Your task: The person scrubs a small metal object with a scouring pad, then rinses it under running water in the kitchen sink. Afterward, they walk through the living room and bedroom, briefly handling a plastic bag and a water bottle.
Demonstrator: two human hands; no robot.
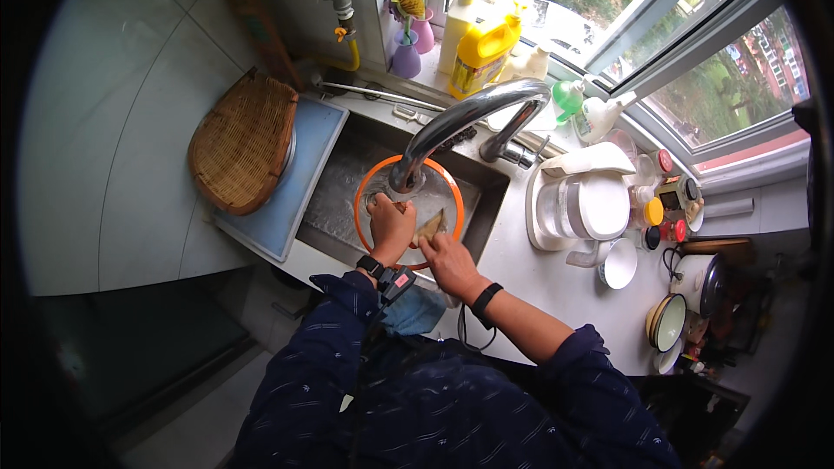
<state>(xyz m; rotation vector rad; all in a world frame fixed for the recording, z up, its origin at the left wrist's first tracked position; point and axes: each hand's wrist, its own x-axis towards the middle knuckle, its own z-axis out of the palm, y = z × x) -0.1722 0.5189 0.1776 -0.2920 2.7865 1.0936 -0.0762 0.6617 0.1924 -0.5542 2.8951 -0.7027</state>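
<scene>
An orange-rimmed basin [460, 192] stands in the metal sink [492, 198], under the curved chrome faucet [449, 118]. Water moves in the sink at the basin's left. My left hand [392, 225] is over the basin just below the spout, fingers bent inward; a bit of something reddish-brown shows at its fingertips, too small to name. My right hand [449, 264] reaches over the basin's lower right rim, its fingers on a flat tan piece [431, 224] that slants into the basin. What this piece is cannot be told.
Left of the sink, a wicker basket [244, 143] leans on a blue board [319, 137]. At right stand a white-lidded clear appliance [596, 205], a small bowl [618, 264] and several jars. A yellow jug [485, 55] and other bottles line the windowsill. A blue cloth [414, 311] hangs at the front edge.
</scene>
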